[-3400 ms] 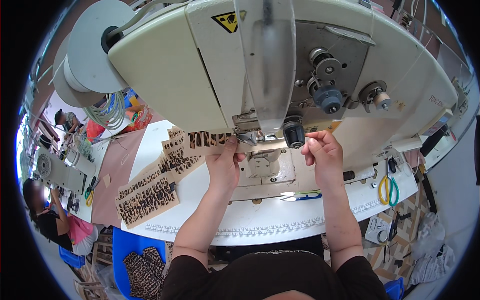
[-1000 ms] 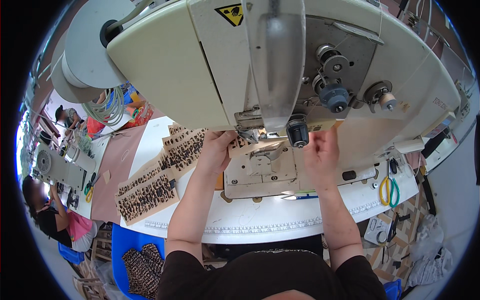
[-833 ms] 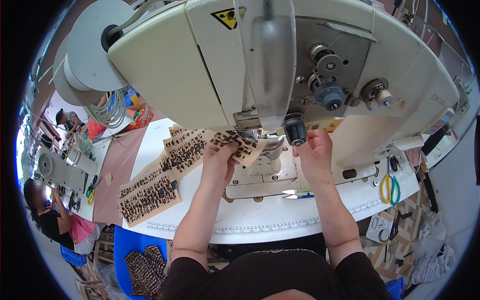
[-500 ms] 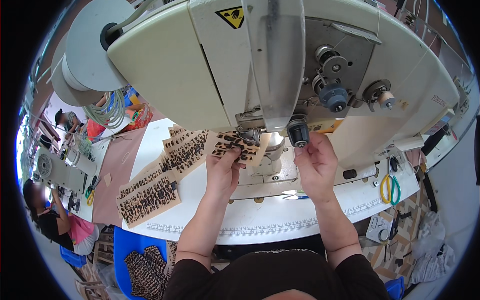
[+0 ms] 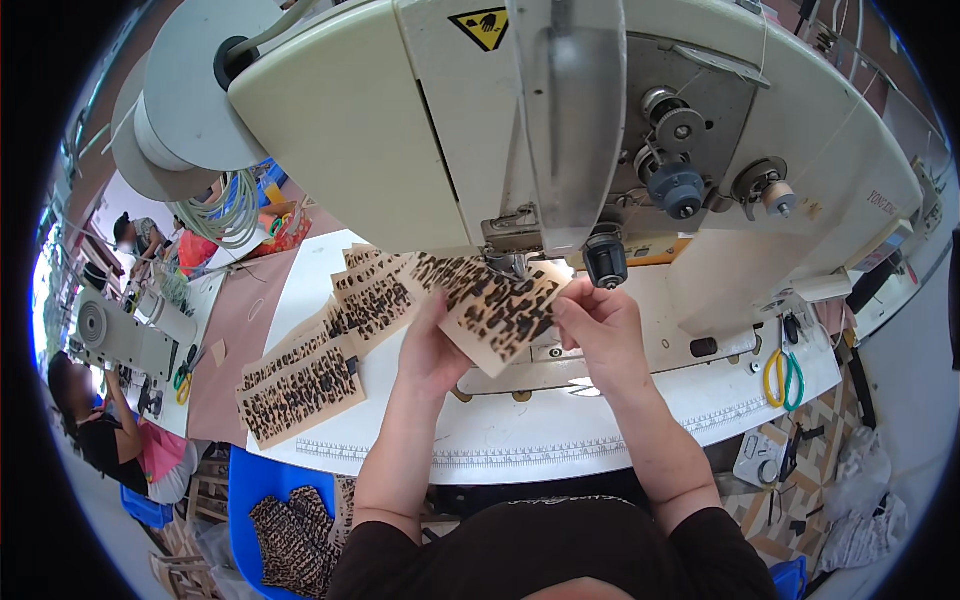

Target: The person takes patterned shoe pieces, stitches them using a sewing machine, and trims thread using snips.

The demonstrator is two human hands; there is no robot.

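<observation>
Below the head of a sewing machine (image 5: 325,165), a tan fabric piece with dark leopard spots (image 5: 500,318) lies tilted between my hands. My left hand (image 5: 430,352) grips its left edge, thumb on top and the other fingers hidden underneath. At the opposite corner, my right hand (image 5: 602,332) pinches the edge between thumb and fingertips. The machine's presser foot area (image 5: 508,264) sits just over the piece's far side, and whether it touches the cloth cannot be made out. More leopard-print pieces (image 5: 305,400) trail across the white table to the left.
Yellow and green scissors (image 5: 783,376) rest at the table's right. A ruler strip (image 5: 480,458) runs along the front edge. Below left, a blue bin (image 5: 245,500) holds leopard cloth. Another person (image 5: 110,430) sits at a machine on the far left.
The spotted piece has turned and now slants toward me, showing more of its face. My right hand has moved from beside the dark knob down onto the piece's right corner.
</observation>
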